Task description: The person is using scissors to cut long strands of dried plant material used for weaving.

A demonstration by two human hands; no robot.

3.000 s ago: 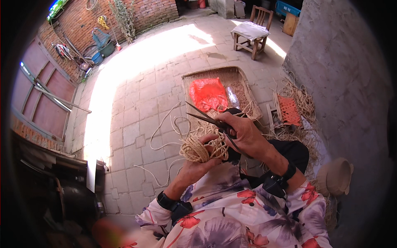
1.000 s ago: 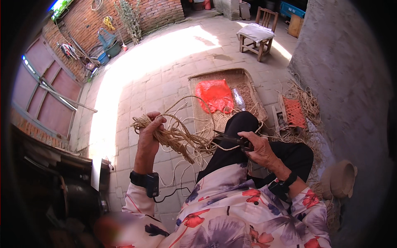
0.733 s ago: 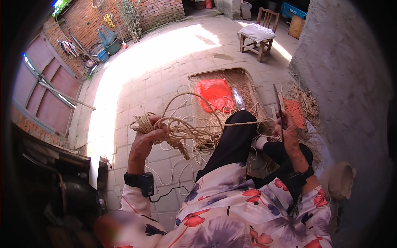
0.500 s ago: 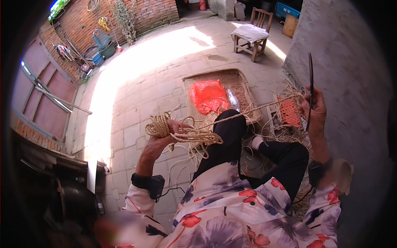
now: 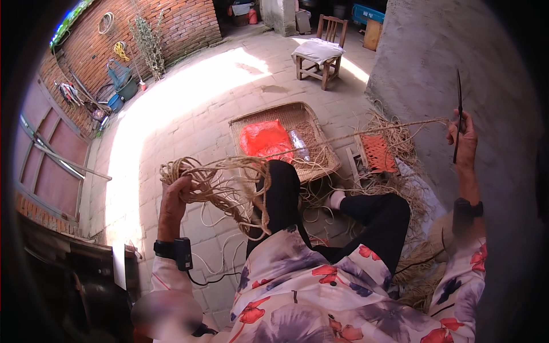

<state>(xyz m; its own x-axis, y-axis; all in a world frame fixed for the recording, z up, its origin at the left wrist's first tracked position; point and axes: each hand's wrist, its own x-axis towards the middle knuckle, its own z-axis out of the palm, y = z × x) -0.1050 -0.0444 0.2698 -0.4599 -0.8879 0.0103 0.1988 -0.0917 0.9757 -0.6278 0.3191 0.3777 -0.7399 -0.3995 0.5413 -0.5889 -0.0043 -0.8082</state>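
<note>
Left hand [image 5: 174, 191] grips twine bundle [image 5: 220, 186]; one strand runs taut, left-right, to right hand [image 5: 464, 140], which holds dark scissors [image 5: 458, 114] upright. Paved courtyard floor [image 5: 189, 108], brick wall [image 5: 171, 28] far.

Rough fibre twine [image 5: 229, 183], dark metal scissors [image 5: 458, 114], woven tray [image 5: 320, 166]

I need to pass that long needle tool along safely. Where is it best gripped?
Take the dark needle tool by its lower shaft, just under the right hand, coming from below: it stands upright, its fine tip points up, and the taut cord joins at the hand.
</note>
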